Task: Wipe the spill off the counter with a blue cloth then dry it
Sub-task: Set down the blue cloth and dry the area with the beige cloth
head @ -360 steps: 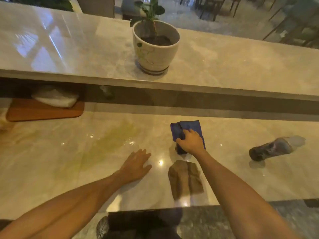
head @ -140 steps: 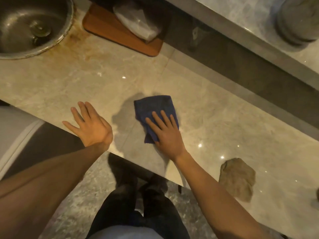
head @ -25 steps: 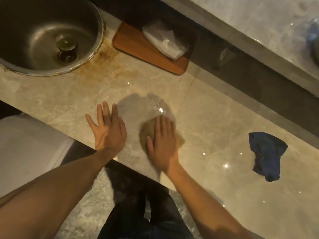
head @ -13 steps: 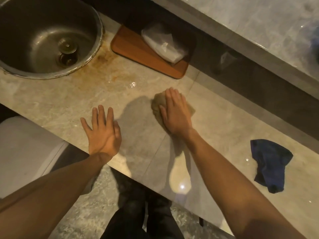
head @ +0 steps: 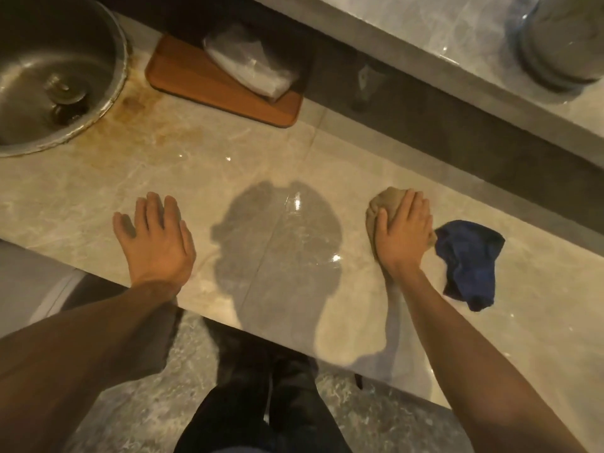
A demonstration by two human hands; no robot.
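My right grip (head: 401,235) lies flat, fingers together, pressing the tan cloth (head: 384,204) onto the tabletop (head: 202,178); it pins the cloth under the palm rather than pinching it; my left grip (head: 153,237) is spread, palm down on bare stone near the front edge, holding nothing; the blue cloth (head: 467,263) lies crumpled and let go just to the right of my right grip, its edge touching or nearly touching the tan cloth; I judge the wet wipe done, since the blue one is set aside, and the drying under way; between my two grips the stone shows only my shadow and glints, no clear puddle, though sheen could hide dampness; the brown staining beyond my left grip, by the sink (head: 62,73), looks like old marks rather than spill, though I cannot be sure; what is left is a few more drying passes; counted: two cloths, one sink, one wooden board (head: 209,83) with one plastic-wrapped bundle (head: 251,67) on it.
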